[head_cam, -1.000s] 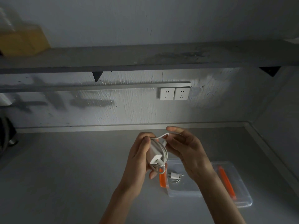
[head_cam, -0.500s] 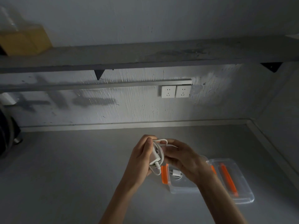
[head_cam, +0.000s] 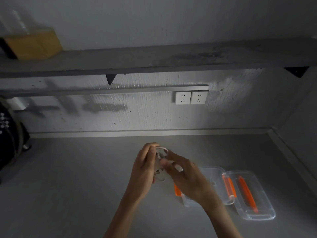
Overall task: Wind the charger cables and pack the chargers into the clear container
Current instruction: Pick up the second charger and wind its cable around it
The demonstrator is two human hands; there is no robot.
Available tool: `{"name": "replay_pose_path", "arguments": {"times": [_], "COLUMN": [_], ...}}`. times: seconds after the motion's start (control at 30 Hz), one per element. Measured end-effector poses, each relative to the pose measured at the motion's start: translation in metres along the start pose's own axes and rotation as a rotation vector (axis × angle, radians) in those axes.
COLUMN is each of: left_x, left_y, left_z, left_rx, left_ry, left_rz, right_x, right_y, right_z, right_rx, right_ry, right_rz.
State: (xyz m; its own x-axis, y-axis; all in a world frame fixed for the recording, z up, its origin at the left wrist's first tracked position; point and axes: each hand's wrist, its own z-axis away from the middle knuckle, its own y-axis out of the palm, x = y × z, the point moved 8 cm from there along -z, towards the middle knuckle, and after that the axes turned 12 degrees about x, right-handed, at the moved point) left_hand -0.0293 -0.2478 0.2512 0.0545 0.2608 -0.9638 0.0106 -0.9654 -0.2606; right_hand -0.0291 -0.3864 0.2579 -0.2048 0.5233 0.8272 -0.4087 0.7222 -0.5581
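Note:
My left hand (head_cam: 145, 170) grips a white charger (head_cam: 158, 166) with its white cable coiled around it, held above the grey table. My right hand (head_cam: 183, 176) is pressed against the charger's right side, and its fingers pinch the cable end. The charger is mostly hidden between the two hands; one cable loop (head_cam: 162, 149) shows at the top and another below. The clear container (head_cam: 212, 174) with orange latches sits on the table to the right, partly behind my right wrist. Its clear lid (head_cam: 253, 198) lies beside it.
The grey table (head_cam: 77, 186) ends at a wall with a raised ledge behind and on the right. Two white wall sockets (head_cam: 190, 97) sit above. A shelf (head_cam: 154, 60) overhangs, carrying a yellow box (head_cam: 34, 43). A dark object (head_cam: 10, 134) stands at the left edge.
Both hands have shifted slightly lower and closer together. The right hand has closed over the charger, which now shows less. The view has tilted so the container sits further right.

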Motion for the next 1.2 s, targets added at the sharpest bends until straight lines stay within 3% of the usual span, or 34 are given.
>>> {"name": "replay_pose_path", "arguments": {"times": [0.13,0.3,0.6,0.8,1.0,1.1,1.2], "left_x": [-0.010,-0.030,-0.027,-0.022,-0.002,0.004,0.018], "left_y": [-0.004,-0.003,-0.008,-0.018,-0.022,-0.026,-0.019], "left_z": [0.001,0.014,0.019,0.014,0.007,0.003,0.000], "left_rx": [-0.083,-0.053,-0.047,-0.119,-0.097,-0.117,-0.094], "left_ry": [0.097,0.332,0.450,0.395,0.230,0.162,0.051], "left_rz": [-0.024,-0.120,-0.192,-0.169,0.052,0.192,0.450], "right_x": [0.003,0.002,-0.008,-0.015,-0.015,-0.018,-0.015], "right_y": [-0.011,0.019,0.032,0.034,0.035,0.026,0.009], "right_z": [0.009,-0.006,-0.004,-0.007,-0.005,-0.001,0.007], "right_rx": [-0.364,-0.043,0.126,0.221,0.386,0.286,0.002], "right_ry": [0.037,0.091,0.199,0.241,0.207,0.183,0.105], "right_rz": [-0.108,-0.698,-0.834,-0.678,-0.626,-0.456,-0.059]}}
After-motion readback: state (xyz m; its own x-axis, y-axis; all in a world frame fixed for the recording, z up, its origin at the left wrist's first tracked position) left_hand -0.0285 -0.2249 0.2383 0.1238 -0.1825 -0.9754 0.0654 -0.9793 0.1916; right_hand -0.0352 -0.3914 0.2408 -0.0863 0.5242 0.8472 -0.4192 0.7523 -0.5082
